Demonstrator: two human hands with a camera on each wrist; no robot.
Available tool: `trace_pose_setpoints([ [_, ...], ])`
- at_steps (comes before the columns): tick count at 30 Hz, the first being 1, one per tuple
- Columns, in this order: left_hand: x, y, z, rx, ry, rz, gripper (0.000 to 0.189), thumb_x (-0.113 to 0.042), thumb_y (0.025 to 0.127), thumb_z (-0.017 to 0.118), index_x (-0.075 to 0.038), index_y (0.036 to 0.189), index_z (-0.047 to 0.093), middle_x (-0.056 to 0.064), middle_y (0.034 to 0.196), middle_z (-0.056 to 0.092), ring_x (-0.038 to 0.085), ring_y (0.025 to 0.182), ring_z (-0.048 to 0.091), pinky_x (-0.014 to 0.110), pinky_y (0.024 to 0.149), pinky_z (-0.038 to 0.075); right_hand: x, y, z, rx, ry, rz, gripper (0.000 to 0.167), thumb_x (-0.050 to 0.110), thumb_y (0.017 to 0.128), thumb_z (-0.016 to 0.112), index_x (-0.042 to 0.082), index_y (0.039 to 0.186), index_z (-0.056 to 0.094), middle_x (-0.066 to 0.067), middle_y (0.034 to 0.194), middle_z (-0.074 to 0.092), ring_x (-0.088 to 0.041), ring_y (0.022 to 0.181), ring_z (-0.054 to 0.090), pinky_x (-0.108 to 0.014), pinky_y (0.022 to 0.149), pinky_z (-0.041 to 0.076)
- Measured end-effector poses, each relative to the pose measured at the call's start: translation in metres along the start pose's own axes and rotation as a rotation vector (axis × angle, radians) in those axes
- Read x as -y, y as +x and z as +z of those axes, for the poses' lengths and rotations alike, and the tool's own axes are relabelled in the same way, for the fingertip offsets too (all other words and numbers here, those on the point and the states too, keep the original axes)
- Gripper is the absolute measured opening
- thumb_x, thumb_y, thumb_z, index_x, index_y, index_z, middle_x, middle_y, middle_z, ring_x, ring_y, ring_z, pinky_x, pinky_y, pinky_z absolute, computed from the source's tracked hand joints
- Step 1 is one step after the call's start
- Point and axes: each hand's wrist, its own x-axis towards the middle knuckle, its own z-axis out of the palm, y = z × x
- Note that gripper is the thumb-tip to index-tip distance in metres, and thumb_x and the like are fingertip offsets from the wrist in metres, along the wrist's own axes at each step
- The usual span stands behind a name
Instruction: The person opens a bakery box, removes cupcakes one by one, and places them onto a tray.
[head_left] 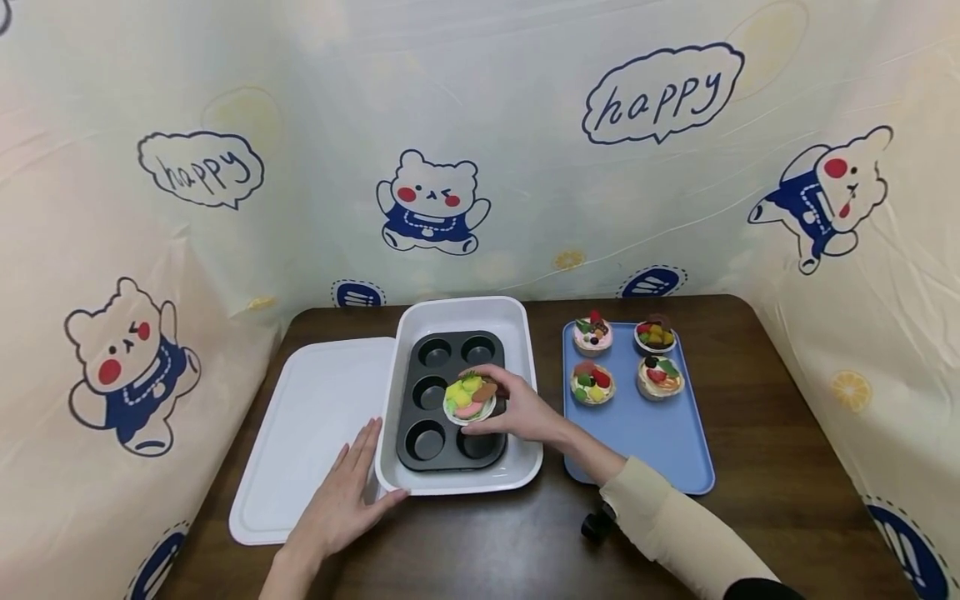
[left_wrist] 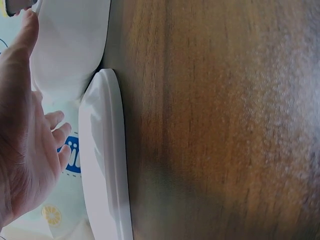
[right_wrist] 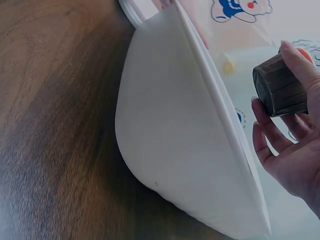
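My right hand [head_left: 521, 408] pinches a toy cupcake [head_left: 470, 398] topped with yellow, pink and brown pieces over the right side of a dark six-cup muffin tin [head_left: 442, 402]. From the right wrist view, the cupcake's dark pleated cup [right_wrist: 280, 85] sits between thumb and fingers, above the rim of a deep white tray [right_wrist: 175, 115]. That tray holds the muffin tin, whose visible cups have nothing in them. With fingers straight, my left hand [head_left: 341, 500] lies along the deep tray's front left corner, its thumb at the front rim.
A flat white lid or tray [head_left: 300, 442] lies at the left, against the deep tray. On the right, a blue tray [head_left: 637, 442] bears several toy cupcakes [head_left: 660, 377] at its far end. Near my right sleeve, a small black object [head_left: 597, 525] stands on the wooden table [head_left: 465, 542].
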Motion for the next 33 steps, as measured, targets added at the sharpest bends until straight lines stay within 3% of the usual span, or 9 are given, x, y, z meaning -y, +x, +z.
trace_pose_setpoints([
  [3, 0.000, 0.000, 0.000, -0.007, 0.002, 0.010, 0.117, -0.073, 0.092, 0.072, -0.017, 0.178, 0.016, 0.016, 0.182, 0.030, 0.041, 0.166, 0.036, 0.064, 0.135, 0.032, 0.001, -0.008, -0.006, -0.046, 0.000, 0.029, 0.079, 0.015, 0.087, 0.094, 0.012, 0.157, 0.056, -0.011, 0.150, 0.065, -0.018, 0.124, 0.063, -0.037, 0.109, 0.052],
  [9, 0.000, -0.001, 0.000, -0.020, -0.001, 0.024, 0.117, -0.071, 0.092, 0.074, -0.016, 0.178, 0.018, 0.016, 0.182, 0.031, 0.042, 0.166, 0.037, 0.065, 0.134, 0.034, 0.002, -0.027, -0.018, -0.146, -0.044, 0.037, 0.081, 0.014, 0.087, 0.094, 0.007, 0.157, 0.055, -0.016, 0.146, 0.068, -0.014, 0.115, 0.063, -0.032, 0.102, 0.053],
  [16, -0.001, -0.001, 0.000, -0.027, 0.001, 0.033, 0.117, -0.070, 0.092, 0.074, -0.018, 0.178, 0.015, 0.016, 0.182, 0.031, 0.041, 0.166, 0.037, 0.066, 0.133, 0.034, -0.001, -0.054, -0.041, -0.202, -0.020, 0.027, 0.077, 0.011, 0.089, 0.092, 0.000, 0.155, 0.055, -0.023, 0.143, 0.068, -0.013, 0.111, 0.065, -0.024, 0.095, 0.056],
  [19, -0.001, -0.001, 0.000, -0.029, 0.003, 0.035, 0.117, -0.070, 0.092, 0.075, -0.017, 0.178, 0.015, 0.017, 0.181, 0.032, 0.042, 0.165, 0.037, 0.066, 0.133, 0.034, -0.006, -0.067, -0.051, -0.240, -0.047, 0.064, 0.078, 0.011, 0.089, 0.092, -0.002, 0.156, 0.054, -0.024, 0.147, 0.064, -0.022, 0.120, 0.065, -0.027, 0.103, 0.058],
  [24, -0.002, -0.001, 0.001, -0.027, 0.010, 0.032, 0.117, -0.069, 0.092, 0.075, -0.014, 0.178, 0.016, 0.017, 0.181, 0.031, 0.043, 0.165, 0.038, 0.065, 0.133, 0.034, -0.011, -0.089, -0.066, -0.294, -0.122, 0.147, 0.080, 0.014, 0.091, 0.091, -0.005, 0.158, 0.051, -0.029, 0.157, 0.055, -0.038, 0.135, 0.060, -0.044, 0.119, 0.056],
  [27, -0.002, -0.001, 0.001, -0.023, 0.012, 0.027, 0.117, -0.069, 0.093, 0.074, -0.014, 0.178, 0.017, 0.018, 0.181, 0.031, 0.043, 0.165, 0.038, 0.065, 0.134, 0.034, -0.013, -0.104, -0.074, -0.311, -0.149, 0.159, 0.080, 0.015, 0.091, 0.092, -0.005, 0.158, 0.052, -0.029, 0.155, 0.057, -0.035, 0.130, 0.061, -0.034, 0.113, 0.058],
  [30, -0.002, -0.001, 0.002, -0.021, 0.014, 0.025, 0.117, -0.070, 0.093, 0.073, -0.014, 0.178, 0.016, 0.017, 0.182, 0.030, 0.043, 0.165, 0.037, 0.065, 0.134, 0.034, -0.017, -0.121, -0.083, -0.328, -0.166, 0.154, 0.079, 0.013, 0.090, 0.092, -0.005, 0.156, 0.053, -0.027, 0.149, 0.062, -0.021, 0.121, 0.062, -0.019, 0.101, 0.056],
  [33, -0.001, 0.000, 0.002, -0.022, 0.020, 0.027, 0.117, -0.070, 0.093, 0.073, -0.014, 0.178, 0.016, 0.017, 0.182, 0.030, 0.043, 0.165, 0.038, 0.065, 0.134, 0.034, -0.021, -0.137, -0.092, -0.353, -0.198, 0.167, 0.076, 0.014, 0.090, 0.092, -0.005, 0.154, 0.055, -0.026, 0.146, 0.065, -0.011, 0.116, 0.061, -0.012, 0.098, 0.053],
])
